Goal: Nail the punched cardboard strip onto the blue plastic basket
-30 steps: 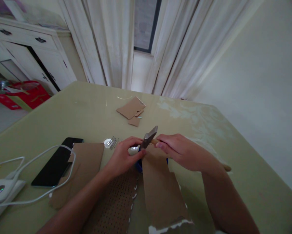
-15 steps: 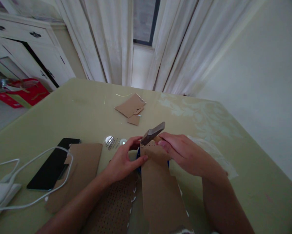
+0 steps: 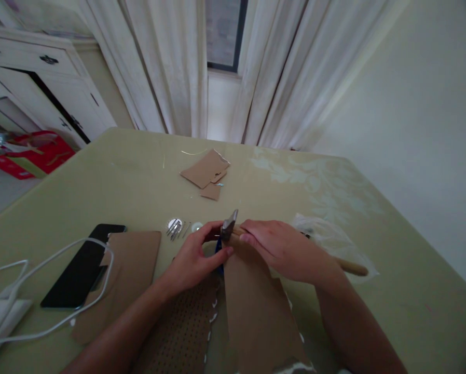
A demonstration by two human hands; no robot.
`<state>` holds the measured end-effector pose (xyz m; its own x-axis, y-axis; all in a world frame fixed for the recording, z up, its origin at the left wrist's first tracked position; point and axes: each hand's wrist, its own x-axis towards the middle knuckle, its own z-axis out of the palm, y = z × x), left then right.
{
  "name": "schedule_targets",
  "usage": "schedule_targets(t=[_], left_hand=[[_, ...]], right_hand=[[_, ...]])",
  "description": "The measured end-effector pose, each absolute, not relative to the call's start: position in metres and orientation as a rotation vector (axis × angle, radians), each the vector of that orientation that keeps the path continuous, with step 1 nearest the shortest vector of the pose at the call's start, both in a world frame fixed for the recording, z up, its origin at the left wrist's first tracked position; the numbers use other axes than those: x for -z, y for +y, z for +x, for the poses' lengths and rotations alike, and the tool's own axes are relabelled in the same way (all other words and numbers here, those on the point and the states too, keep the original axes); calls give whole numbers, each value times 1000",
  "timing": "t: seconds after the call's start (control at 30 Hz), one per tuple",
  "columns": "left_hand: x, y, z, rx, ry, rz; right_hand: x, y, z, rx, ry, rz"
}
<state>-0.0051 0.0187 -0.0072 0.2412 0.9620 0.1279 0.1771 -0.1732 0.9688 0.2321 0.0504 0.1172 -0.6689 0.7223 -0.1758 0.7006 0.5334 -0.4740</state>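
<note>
My right hand (image 3: 282, 246) is closed around the wooden handle of a hammer (image 3: 229, 226); the handle's end sticks out past my wrist. The metal head rests at the far left corner of a long cardboard strip (image 3: 258, 306). With its thumb on top and fingers curled behind, my left hand (image 3: 197, 254) grips that same corner; whether a nail is between the fingers I cannot tell. Part of a blue object (image 3: 219, 254) shows under the strip's edge. Beside it lies a cardboard piece covered in small holes (image 3: 178, 327), partly behind my left forearm.
Several nails (image 3: 174, 228) lie on a round white disc past my left hand. To the left are a black phone (image 3: 81, 265), a cardboard sheet (image 3: 139, 259) and a white cable (image 3: 62, 264). Cardboard scraps (image 3: 205, 169) lie farther back, a clear plastic bag (image 3: 334, 239) to the right.
The hammer head has swung down and left onto the cardboard's corner, and my right hand has turned with it. My left hand keeps its hold. The view has shifted slightly.
</note>
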Motion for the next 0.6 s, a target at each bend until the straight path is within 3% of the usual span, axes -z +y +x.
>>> schedule_targets(t=[0.6], left_hand=[[8, 20, -6, -1019, 1082, 1542]], right_hand=[[-113, 54, 230, -800, -2670, -1278]])
